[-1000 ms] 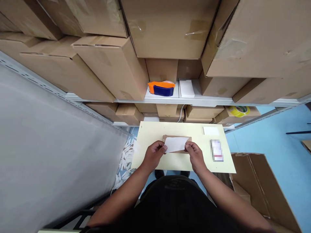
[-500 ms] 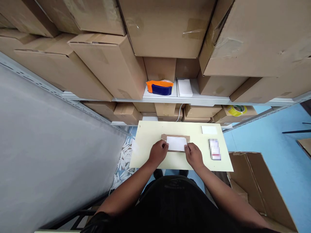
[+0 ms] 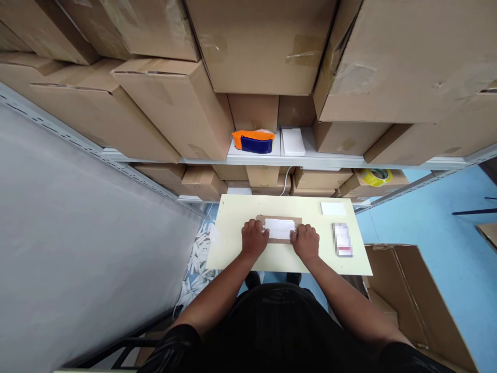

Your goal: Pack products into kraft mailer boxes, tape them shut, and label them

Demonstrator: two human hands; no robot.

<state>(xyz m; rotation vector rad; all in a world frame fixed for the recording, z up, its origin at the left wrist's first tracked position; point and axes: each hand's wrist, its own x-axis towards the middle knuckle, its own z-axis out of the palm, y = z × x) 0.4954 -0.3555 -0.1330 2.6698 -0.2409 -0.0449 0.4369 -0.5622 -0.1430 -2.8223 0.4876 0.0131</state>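
A small cardboard box (image 3: 278, 241) lies flat on the pale yellow table (image 3: 233, 256). On top of it rests a white paper label (image 3: 279, 228), roughly centred. My left hand (image 3: 254, 240) is closed round the box's left end, its thumb at the label's lower left corner. At the opposite end, my right hand (image 3: 305, 242) grips the box with curled fingers, the thumb at the label's lower right corner. Bits of shiny tape show beside the fingers at both ends.
A white paper stack (image 3: 333, 209) and a blurred printed pack (image 3: 343, 240) lie on the table's right side. Shelves ahead hold cartons, an orange-and-blue tape dispenser (image 3: 253, 142) and yellow tape rolls (image 3: 376, 177). An open carton (image 3: 419, 290) stands at right; paper strips (image 3: 200, 248) litter the floor.
My fingers have moved from the label's side edges to curl over the box's two ends, with the thumbs staying at the label's lower corners. The label remains on the box.
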